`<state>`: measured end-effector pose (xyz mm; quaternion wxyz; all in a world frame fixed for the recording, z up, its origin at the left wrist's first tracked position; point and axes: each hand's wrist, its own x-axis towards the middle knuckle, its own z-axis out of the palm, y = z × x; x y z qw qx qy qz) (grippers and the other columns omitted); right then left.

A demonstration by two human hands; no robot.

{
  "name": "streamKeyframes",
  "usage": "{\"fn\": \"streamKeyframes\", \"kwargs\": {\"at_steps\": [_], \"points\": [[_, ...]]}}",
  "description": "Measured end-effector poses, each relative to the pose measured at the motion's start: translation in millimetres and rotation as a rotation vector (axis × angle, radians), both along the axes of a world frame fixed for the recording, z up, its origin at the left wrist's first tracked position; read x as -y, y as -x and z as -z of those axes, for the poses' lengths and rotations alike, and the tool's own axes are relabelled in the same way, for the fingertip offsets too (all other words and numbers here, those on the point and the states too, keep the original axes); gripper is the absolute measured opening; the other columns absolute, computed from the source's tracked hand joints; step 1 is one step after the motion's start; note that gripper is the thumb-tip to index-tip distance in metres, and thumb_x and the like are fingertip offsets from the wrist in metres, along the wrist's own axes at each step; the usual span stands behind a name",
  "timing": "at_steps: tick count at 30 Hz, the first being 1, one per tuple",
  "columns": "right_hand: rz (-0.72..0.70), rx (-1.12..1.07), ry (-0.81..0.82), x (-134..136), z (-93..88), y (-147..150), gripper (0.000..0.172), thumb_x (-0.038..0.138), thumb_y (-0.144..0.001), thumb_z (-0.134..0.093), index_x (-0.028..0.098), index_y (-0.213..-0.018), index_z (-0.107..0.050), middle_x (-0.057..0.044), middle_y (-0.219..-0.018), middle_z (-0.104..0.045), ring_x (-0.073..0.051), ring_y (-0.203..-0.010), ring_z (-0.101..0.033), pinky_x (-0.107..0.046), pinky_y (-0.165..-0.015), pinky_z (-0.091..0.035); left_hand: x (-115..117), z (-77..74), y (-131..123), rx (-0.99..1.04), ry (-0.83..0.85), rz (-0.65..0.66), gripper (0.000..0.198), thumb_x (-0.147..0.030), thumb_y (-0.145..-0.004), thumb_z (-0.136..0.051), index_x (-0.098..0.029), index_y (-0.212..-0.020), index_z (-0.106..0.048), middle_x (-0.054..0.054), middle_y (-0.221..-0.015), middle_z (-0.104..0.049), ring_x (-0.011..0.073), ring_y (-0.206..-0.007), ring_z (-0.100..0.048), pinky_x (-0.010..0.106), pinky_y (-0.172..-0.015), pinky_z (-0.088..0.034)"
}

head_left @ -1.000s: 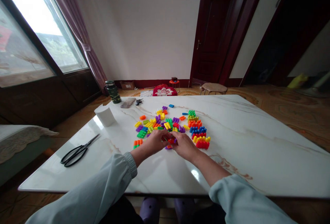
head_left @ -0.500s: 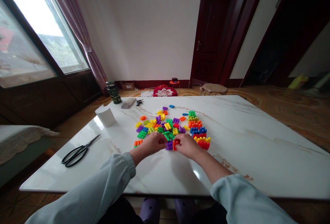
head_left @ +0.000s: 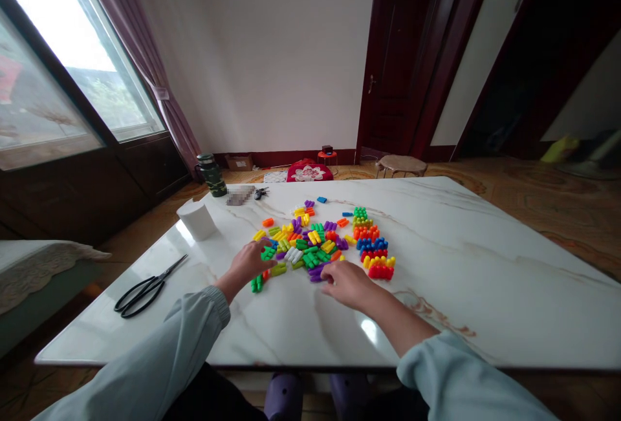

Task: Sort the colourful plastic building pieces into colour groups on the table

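Note:
Colourful plastic building blocks (head_left: 310,256) lie in a loose pile at the middle of the table. At the pile's left edge is my left hand (head_left: 248,263), its fingers apart and reaching over green blocks (head_left: 268,253). A green block (head_left: 257,283) lies just below that hand. My right hand (head_left: 348,284) is at the near edge of the pile, fingers curled in beside a purple block (head_left: 317,273). Whatever those fingers hold is hidden. Right of the pile, joined blocks (head_left: 372,244) stand in a row sorted by colour: green, orange, blue, red and yellow.
Black-handled scissors (head_left: 149,288) lie on the left of the white marble-patterned table (head_left: 466,279). Behind them are a white paper roll (head_left: 196,219), a camouflage flask (head_left: 212,175) and a small dark object with keys (head_left: 261,193). A stool (head_left: 402,163) stands beyond the table.
My left hand has moved left, from the near middle of the pile to its left edge. My right hand has shifted slightly left and down; the red-orange block at its fingertips no longer shows.

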<state>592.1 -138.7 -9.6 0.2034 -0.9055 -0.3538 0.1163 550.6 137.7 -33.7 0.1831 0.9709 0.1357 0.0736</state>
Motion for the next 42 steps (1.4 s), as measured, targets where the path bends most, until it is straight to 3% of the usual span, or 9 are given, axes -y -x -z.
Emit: {"fn": "streamKeyframes", "kwargs": {"at_steps": [3,7,11,15,21,28,34,38,42], "points": [[-0.051,-0.032,0.137,0,1.3,7,0.026,0.029,-0.071,-0.07,0.023,-0.097,-0.073,-0.006,-0.09,-0.072,-0.024,-0.087,-0.065,-0.028,-0.068,-0.043,5,2.6,-3,-0.012,-0.01,0.058,0.05,-0.043,-0.07,-0.07,-0.02,-0.114,-0.064,0.007,-0.099,-0.068,0.0238,-0.091,-0.064,0.033,-0.081,-0.05],[-0.045,-0.018,0.195,2,-0.5,7,0.028,0.03,-0.073,-0.069,0.023,-0.1,-0.073,-0.008,-0.096,-0.072,-0.026,-0.092,-0.066,-0.029,-0.07,-0.043,19,1.9,-19,-0.007,-0.073,0.155,0.036,-0.029,-0.08,-0.059,-0.019,-0.114,-0.065,0.01,-0.112,-0.066,0.0245,-0.104,-0.062,0.034,-0.092,-0.047],[-0.074,-0.013,0.22,0,-3.8,9,0.032,0.032,-0.073,-0.069,0.024,-0.104,-0.073,-0.009,-0.099,-0.072,-0.027,-0.095,-0.066,-0.03,-0.072,-0.045,29,4.5,-45,-0.057,-0.165,0.222,0.061,-0.007,-0.072,-0.055,-0.023,-0.13,-0.057,0.009,-0.13,-0.058,0.0263,-0.119,-0.054,0.036,-0.1,-0.043],[-0.095,-0.028,0.208,-2,-6.0,12,0.035,0.035,-0.074,-0.07,0.025,-0.108,-0.072,-0.007,-0.096,-0.073,-0.026,-0.095,-0.066,-0.03,-0.073,-0.046,31,10.7,-65,-0.191,-0.267,0.301,0.074,-0.004,-0.066,-0.059,-0.032,-0.135,-0.053,0.009,-0.135,-0.055,0.031,-0.118,-0.053,0.04,-0.093,-0.047],[-0.108,-0.059,0.215,-4,-9.6,13,0.036,0.036,-0.073,-0.07,0.025,-0.108,-0.072,-0.007,-0.1,-0.073,-0.026,-0.096,-0.066,-0.03,-0.075,-0.046,38,14.3,-78,-0.179,-0.368,0.27,0.051,-0.015,-0.086,-0.047,-0.028,-0.134,-0.053,0.016,-0.128,-0.054,0.0365,-0.116,-0.049,0.051,-0.087,-0.047],[-0.125,-0.058,0.2,-3,-6.1,12,0.038,0.038,-0.074,-0.069,0.024,-0.11,-0.071,-0.008,-0.104,-0.072,-0.026,-0.099,-0.066,-0.031,-0.077,-0.046,49,14.6,-81,-0.176,-0.457,0.222,0.041,-0.009,-0.081,-0.049,-0.015,-0.12,-0.058,0.02,-0.117,-0.054,0.0347,-0.112,-0.051,0.044,-0.083,-0.047],[-0.126,-0.042,0.164,-3,-4.4,12,0.036,0.036,-0.074,-0.069,0.025,-0.109,-0.071,-0.006,-0.1,-0.073,-0.025,-0.097,-0.066,-0.03,-0.077,-0.046,46,18.5,-73,-0.16,-0.44,0.238,0.034,-0.007,-0.085,-0.046,-0.014,-0.116,-0.058,0.015,-0.108,-0.058,0.0253,-0.097,-0.059,0.036,-0.081,-0.048],[-0.117,-0.058,0.165,-3,-9.6,13,0.037,0.035,-0.075,-0.069,0.025,-0.11,-0.071,-0.007,-0.102,-0.073,-0.025,-0.098,-0.066,-0.03,-0.077,-0.046,40,22.2,-74,-0.126,-0.436,0.26,0.055,-0.006,-0.081,-0.05,-0.021,-0.134,-0.049,0.015,-0.134,-0.048,0.0293,-0.113,-0.054,0.039,-0.086,-0.048],[-0.116,-0.069,0.167,-3,-13.3,15,0.038,0.036,-0.075,-0.069,0.024,-0.111,-0.071,-0.009,-0.105,-0.072,-0.027,-0.1,-0.065,-0.031,-0.077,-0.046,34,27.8,-82,-0.158,-0.379,0.372,0.078,0.003,-0.071,-0.053,-0.029,-0.142,-0.042,0.008,-0.152,-0.034,0.0297,-0.129,-0.044,0.04,-0.097,-0.045]]}}
